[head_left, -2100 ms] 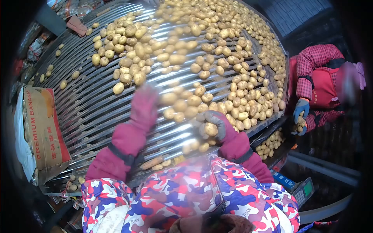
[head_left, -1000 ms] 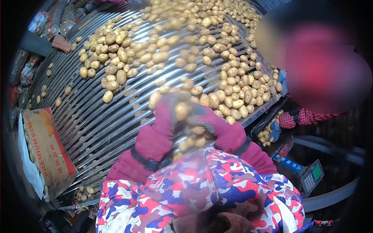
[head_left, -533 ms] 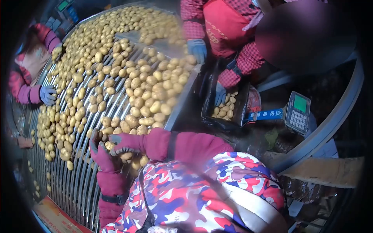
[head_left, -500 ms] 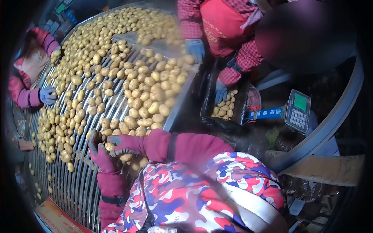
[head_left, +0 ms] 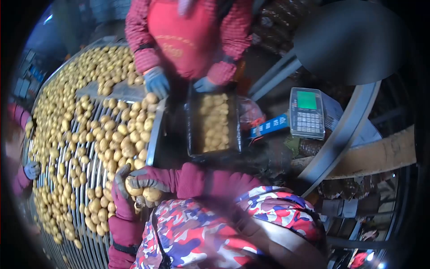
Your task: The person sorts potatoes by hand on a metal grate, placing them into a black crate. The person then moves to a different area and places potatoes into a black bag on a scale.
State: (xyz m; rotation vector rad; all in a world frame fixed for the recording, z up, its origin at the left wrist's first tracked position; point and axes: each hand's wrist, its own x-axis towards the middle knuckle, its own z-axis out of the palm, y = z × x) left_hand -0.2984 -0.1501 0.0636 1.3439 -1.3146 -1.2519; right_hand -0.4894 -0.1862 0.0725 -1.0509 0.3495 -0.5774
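Both my gloved hands are together at the near right corner of the slatted sorting table. My left hand [head_left: 119, 180], in a dark glove with a maroon sleeve, curls around the left side of some potatoes [head_left: 133, 186]. From the right, my right hand [head_left: 150, 175] closes over the same potatoes, its fingers bent across their top. Another potato [head_left: 152, 194] shows just under my right hand, close to my patterned apron [head_left: 197, 228]. How many potatoes sit between the palms is hidden. Loose potatoes [head_left: 97, 207] lie on the metal bars left of my hands.
Across from me, a co-worker's gloved hands [head_left: 156, 82] are by the table edge and a black-lined crate [head_left: 191, 134] of potatoes. A digital scale [head_left: 307, 113] stands right of it, near a curved metal rail [head_left: 345, 127]. Another person's glove [head_left: 32, 170] is at far left.
The view has swung right. My hands now have larger potatoes between them, nearer my body. The co-worker's hand has come up out of the crate to its far rim.
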